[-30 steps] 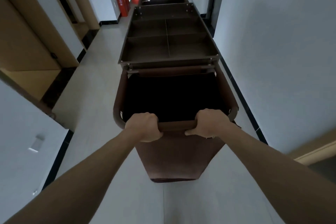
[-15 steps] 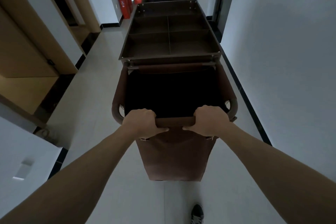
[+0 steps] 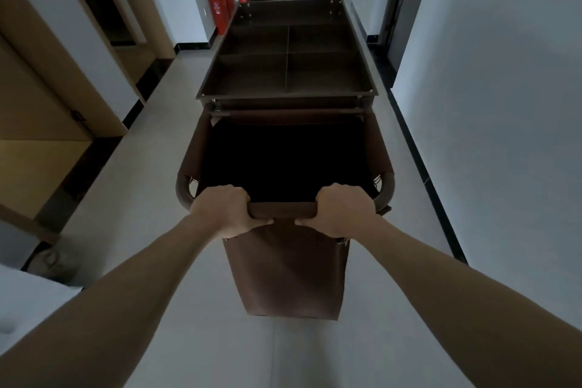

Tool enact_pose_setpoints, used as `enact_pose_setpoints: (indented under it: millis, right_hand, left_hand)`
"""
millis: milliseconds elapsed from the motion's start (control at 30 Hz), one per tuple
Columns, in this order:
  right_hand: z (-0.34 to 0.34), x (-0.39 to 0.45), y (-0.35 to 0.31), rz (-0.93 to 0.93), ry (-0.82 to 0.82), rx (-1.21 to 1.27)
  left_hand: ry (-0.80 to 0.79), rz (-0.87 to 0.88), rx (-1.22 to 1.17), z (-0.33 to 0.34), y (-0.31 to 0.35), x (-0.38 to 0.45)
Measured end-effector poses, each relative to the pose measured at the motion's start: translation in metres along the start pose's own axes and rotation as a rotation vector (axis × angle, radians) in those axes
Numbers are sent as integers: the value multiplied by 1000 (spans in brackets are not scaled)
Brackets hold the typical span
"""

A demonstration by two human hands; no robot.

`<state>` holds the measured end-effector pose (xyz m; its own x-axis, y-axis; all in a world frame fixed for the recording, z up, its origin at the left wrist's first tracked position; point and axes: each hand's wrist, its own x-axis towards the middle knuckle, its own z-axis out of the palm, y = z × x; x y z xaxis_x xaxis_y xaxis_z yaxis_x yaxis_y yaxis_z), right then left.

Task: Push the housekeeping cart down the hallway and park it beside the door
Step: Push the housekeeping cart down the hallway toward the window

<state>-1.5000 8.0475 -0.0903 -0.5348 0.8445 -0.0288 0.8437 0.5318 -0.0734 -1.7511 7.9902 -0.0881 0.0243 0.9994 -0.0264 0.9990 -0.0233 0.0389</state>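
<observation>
Filling the middle of the hallway floor [image 3: 132, 186], the housekeeping cart [image 3: 288, 72] is dark brown, with a divided top tray of four shallow compartments toward 12 o'clock and a brown fabric bag [image 3: 289, 268] hung from a rounded frame at the near end. The bag's inside is black and nothing in it can be made out; the cart's wheels and lower shelves are hidden beneath it. A wooden door [image 3: 37, 110] stands at 9 o'clock, cut off by the frame edge, and a red extinguisher box [image 3: 220, 5] sits against the wall at 11 o'clock. The far end of the corridor is washed out by bright light. The left hand [image 3: 225, 211] and right hand [image 3: 341, 209] each wrap the near rail [image 3: 282, 209], fingers curled over it and thumbs tucked underneath, pointing toward each other.
</observation>
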Motion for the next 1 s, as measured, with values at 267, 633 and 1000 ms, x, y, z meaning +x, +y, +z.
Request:
enact_pose_setpoints:
  millis: [267,633,1000]
  right_hand:
    - [-7,101,36,16,-45,7]
    - [-18,230,70,97,-11,-21]
    - [-20,371,91,130,25,-17]
  left_hand:
    - [27,16,-9,-2,-24,107]
    - [-25,69,-10,-5,-66,248]
    - [41,98,64,-9,-128,379]
